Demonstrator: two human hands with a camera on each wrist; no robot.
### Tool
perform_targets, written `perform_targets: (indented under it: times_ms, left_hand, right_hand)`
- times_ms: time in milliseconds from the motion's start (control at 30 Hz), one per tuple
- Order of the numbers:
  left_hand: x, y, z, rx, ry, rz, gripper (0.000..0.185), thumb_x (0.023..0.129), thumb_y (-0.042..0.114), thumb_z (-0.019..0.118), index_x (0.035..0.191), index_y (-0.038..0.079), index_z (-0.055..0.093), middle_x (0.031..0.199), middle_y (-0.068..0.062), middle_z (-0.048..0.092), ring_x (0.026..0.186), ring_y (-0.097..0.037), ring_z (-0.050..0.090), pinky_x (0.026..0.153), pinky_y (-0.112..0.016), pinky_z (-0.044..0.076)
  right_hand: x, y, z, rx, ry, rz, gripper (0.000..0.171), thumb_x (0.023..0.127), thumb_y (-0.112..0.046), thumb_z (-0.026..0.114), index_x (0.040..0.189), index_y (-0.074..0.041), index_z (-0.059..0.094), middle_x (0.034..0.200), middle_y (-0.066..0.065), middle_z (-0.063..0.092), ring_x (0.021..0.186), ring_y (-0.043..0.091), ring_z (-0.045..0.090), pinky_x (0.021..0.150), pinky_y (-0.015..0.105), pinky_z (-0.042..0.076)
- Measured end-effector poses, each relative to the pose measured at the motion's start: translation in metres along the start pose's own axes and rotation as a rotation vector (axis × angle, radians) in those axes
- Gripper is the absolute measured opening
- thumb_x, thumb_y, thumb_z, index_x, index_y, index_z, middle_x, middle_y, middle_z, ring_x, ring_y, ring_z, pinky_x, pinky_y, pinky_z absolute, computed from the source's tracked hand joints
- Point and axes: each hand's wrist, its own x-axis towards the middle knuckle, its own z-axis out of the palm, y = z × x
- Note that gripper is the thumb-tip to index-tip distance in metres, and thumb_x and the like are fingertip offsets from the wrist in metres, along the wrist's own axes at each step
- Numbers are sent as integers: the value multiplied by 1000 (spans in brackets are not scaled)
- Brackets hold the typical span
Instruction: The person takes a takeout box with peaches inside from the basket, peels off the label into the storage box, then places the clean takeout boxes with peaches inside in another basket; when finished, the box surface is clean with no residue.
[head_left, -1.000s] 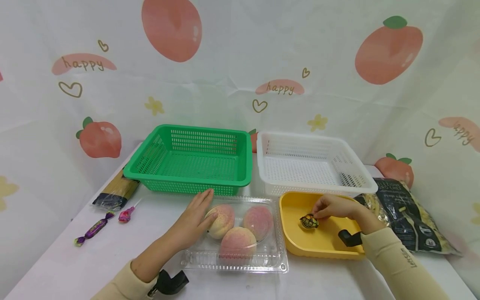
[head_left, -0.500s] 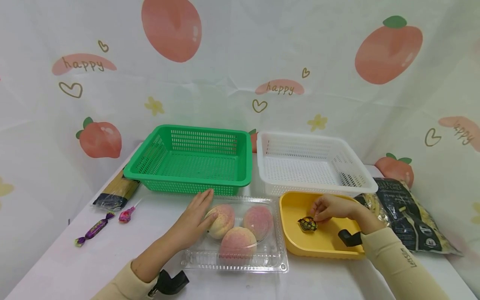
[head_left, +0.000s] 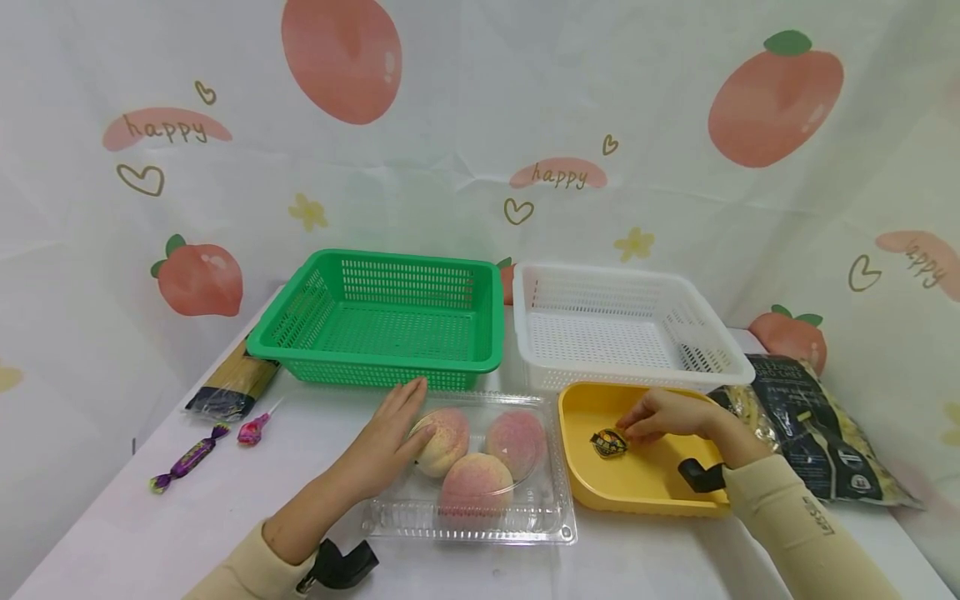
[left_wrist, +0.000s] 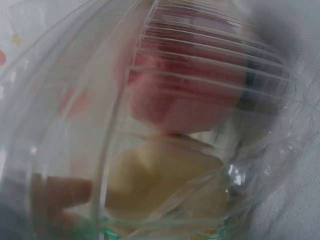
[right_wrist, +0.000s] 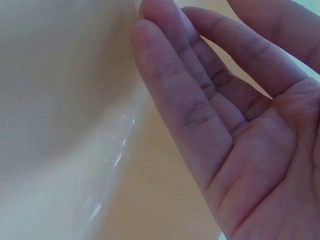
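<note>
Across the far half of the white table (head_left: 112, 533): a green slotted basket (head_left: 378, 321) on the left and a white slotted basket (head_left: 622, 329) on the right, side by side, both with nothing showing inside; at the far right edge a large dark bag of pasta (head_left: 813, 433), and at the far left a dark pack of spaghetti (head_left: 232, 385). Nearer, in the middle, a clear plastic clamshell box (head_left: 472, 512) with three peaches (head_left: 476, 479) inside, lid closed over them; just right of it a yellow tray (head_left: 645, 483), touching or nearly touching the white basket's near wall. Left hand (head_left: 386, 446) laid flat on the clamshell's left end, fingers straight and pointing far, gripping nothing; through the left wrist view only blurred peach behind ribbed clear plastic. Right hand (head_left: 663, 414) inside the yellow tray, fingers loosely extended and open in the wrist view, fingertips just right of a small dark wrapped sweet (head_left: 608, 442) lying on the tray floor; touching or barely apart, cannot tell. Sweet directly left of the right hand, far nearer to it than to the left; no clear long axis. Smallest, near left: a purple wrapped candy (head_left: 187, 458) and a pink lollipop (head_left: 255, 428)
</note>
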Motion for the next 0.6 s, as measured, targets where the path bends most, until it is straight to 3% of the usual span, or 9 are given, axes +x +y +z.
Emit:
perform_targets:
  times_ms: [267,500,600]
  left_hand:
    - [-2,-3,3,4,2,-7,65,98,30,46,148,0,16,156,-16,15,143,-41,7,111,-60,15]
    - [-1,-4,4,0,8,-8,65,98,30,46,148,1,16,156,-15,15,143,-40,6,111,-61,15]
    - [-1,-4,5,1,9,-7,65,98,29,46,148,0,16,156,-15,15,143,-41,7,111,-61,15]
  right_hand:
    - [-11,-9,-10,-31,39,23,43,93,-21,57,120,12,56,105,18,68,92,18,64,86,37,54]
    - [-37,-20,-39,-23,76,5,43,94,-21,55,125,8,54,119,20,62,100,12,63,86,19,51]
    - [-47,-20,-52,-21,85,-16,39,96,-18,51,126,6,54,119,15,63,102,11,63,87,19,50]
